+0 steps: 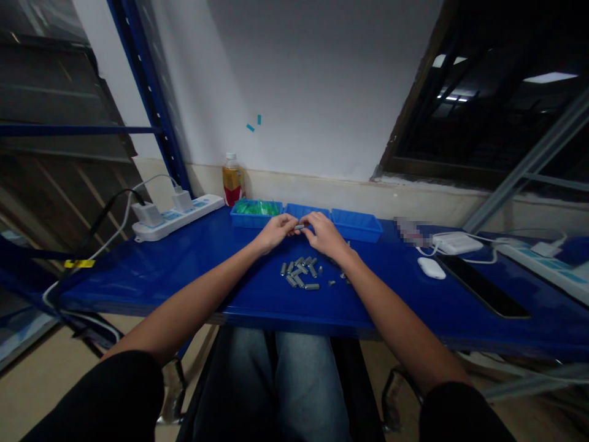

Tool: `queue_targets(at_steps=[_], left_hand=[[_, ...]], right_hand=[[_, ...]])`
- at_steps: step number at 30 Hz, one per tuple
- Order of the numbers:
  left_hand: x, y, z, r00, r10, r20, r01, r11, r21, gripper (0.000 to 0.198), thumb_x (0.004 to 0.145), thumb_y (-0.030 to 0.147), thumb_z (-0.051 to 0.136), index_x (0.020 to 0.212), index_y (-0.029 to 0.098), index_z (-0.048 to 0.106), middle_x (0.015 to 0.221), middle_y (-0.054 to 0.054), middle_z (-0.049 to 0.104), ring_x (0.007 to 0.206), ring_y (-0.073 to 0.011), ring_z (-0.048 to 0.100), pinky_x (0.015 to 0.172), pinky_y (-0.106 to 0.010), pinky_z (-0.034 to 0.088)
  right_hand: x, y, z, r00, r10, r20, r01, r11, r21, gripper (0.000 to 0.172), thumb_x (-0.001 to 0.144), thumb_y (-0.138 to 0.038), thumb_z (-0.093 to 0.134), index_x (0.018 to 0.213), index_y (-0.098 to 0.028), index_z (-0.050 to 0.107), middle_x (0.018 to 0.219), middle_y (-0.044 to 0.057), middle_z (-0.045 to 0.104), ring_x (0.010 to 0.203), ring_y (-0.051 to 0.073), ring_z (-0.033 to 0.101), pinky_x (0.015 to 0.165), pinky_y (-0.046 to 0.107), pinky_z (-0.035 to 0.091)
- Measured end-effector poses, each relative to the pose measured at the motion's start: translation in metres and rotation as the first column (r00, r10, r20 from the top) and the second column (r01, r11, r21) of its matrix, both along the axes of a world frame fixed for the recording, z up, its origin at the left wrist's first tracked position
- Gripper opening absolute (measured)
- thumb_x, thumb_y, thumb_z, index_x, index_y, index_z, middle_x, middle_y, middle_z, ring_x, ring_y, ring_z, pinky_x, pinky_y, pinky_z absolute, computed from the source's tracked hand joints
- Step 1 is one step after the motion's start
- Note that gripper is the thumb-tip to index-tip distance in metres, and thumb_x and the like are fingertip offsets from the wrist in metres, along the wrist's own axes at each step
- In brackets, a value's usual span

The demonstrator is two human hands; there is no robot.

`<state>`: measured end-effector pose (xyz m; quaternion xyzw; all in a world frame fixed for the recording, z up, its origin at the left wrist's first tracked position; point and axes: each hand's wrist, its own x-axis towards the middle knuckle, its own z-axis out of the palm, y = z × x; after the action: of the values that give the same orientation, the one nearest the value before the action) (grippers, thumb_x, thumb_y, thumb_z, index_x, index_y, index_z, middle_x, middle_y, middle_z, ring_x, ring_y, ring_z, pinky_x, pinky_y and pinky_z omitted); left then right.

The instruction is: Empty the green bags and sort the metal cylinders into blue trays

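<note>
Both of my hands meet above the blue table, in front of a row of blue trays. My left hand and my right hand pinch the two ends of one small grey metal cylinder between their fingertips. Just below the hands lies a loose pile of several similar grey metal cylinders on the table. The left tray holds green pieces.
A white power strip with plugs lies at the back left, a drink bottle beside it. To the right are a white mouse-like device, a dark phone, a white charger and another power strip.
</note>
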<state>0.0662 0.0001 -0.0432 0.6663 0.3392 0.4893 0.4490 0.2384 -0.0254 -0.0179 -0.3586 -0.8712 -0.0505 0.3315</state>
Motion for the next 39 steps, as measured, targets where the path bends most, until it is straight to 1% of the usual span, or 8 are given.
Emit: queue_targets(at_steps=[5,9,13,20,25,32,36,39], left_hand=[[0.002,-0.008,0.002,0.972,0.011,-0.236,0.005,0.998,0.065,0.036,0.08,0.047,0.055,0.091,0.013,0.058,0.076,-0.003,0.065,0.065,-0.012,0.055,0.064,-0.025,0.043],[0.005,-0.019,0.004,0.807,-0.026,-0.591,0.208,0.948,0.242,0.033,0.075,0.042,0.064,0.093,0.014,0.066,0.088,-0.006,0.067,0.077,-0.0164,0.059,0.071,-0.027,0.045],[0.008,-0.022,0.003,0.707,0.032,-0.707,0.308,0.885,0.348,0.025,0.079,0.035,0.061,0.095,0.015,0.066,0.09,-0.006,0.067,0.081,-0.0175,0.061,0.075,-0.027,0.046],[0.008,-0.012,-0.003,0.693,0.2,-0.692,0.247,0.837,0.489,0.022,0.087,0.015,0.044,0.101,0.015,0.062,0.099,-0.008,0.065,0.093,-0.0184,0.06,0.086,-0.03,0.046],[0.028,-0.001,0.0,0.673,0.176,-0.719,0.365,0.766,0.529,0.027,0.086,0.01,0.043,0.108,0.013,0.059,0.109,-0.011,0.061,0.105,-0.0202,0.056,0.094,-0.032,0.043],[0.041,0.009,-0.007,0.613,0.193,-0.766,0.37,0.787,0.494,0.027,0.085,0.014,0.048,0.109,0.014,0.06,0.102,-0.01,0.062,0.099,-0.0216,0.057,0.089,-0.033,0.044],[0.035,0.008,-0.011,0.63,0.201,-0.75,0.343,0.795,0.5,0.02,0.086,0.017,0.049,0.101,0.013,0.062,0.101,-0.011,0.062,0.097,-0.0209,0.057,0.089,-0.033,0.044],[0.034,0.009,-0.013,0.667,0.179,-0.723,0.305,0.82,0.485,0.028,0.086,0.017,0.049,0.112,0.012,0.057,0.107,-0.011,0.062,0.099,-0.0203,0.057,0.09,-0.032,0.044]], right_hand=[[0.016,0.011,-0.002,0.978,-0.208,-0.032,0.209,0.978,0.02,0.02,0.091,-0.03,0.047,0.091,-0.017,0.062,0.094,0.01,0.061,0.094,0.024,0.051,0.084,0.036,0.038],[0.032,0.021,-0.011,0.908,-0.412,-0.076,0.414,0.91,0.012,0.025,0.09,-0.035,0.047,0.088,-0.018,0.065,0.093,0.012,0.061,0.098,0.027,0.048,0.086,0.041,0.037],[0.033,0.024,-0.018,0.865,-0.498,-0.067,0.498,0.867,-0.017,0.026,0.091,-0.032,0.045,0.088,-0.018,0.067,0.098,0.014,0.059,0.101,0.03,0.046,0.082,0.044,0.039],[0.041,-0.002,-0.006,0.937,-0.342,-0.069,0.342,0.939,-0.016,0.029,0.09,-0.018,0.037,0.102,-0.017,0.062,0.102,0.013,0.059,0.099,0.027,0.048,0.086,0.042,0.04],[0.081,-0.023,-0.025,0.963,-0.271,-0.013,0.268,0.959,-0.094,0.029,0.091,-0.018,0.035,0.104,-0.016,0.06,0.101,0.01,0.061,0.099,0.023,0.051,0.091,0.037,0.04],[0.086,0.003,-0.045,0.953,-0.296,0.07,0.303,0.907,-0.293,0.031,0.091,-0.021,0.04,0.116,-0.015,0.057,0.115,0.01,0.059,0.11,0.02,0.051,0.097,0.035,0.037],[0.076,0.008,-0.045,0.948,-0.294,0.124,0.318,0.903,-0.288,0.028,0.092,-0.021,0.04,0.109,-0.015,0.062,0.109,0.011,0.062,0.106,0.021,0.053,0.094,0.036,0.038],[0.07,0.002,-0.044,0.96,-0.25,0.122,0.276,0.913,-0.301,0.028,0.093,-0.021,0.039,0.106,-0.015,0.063,0.106,0.01,0.062,0.103,0.02,0.053,0.093,0.035,0.038]])
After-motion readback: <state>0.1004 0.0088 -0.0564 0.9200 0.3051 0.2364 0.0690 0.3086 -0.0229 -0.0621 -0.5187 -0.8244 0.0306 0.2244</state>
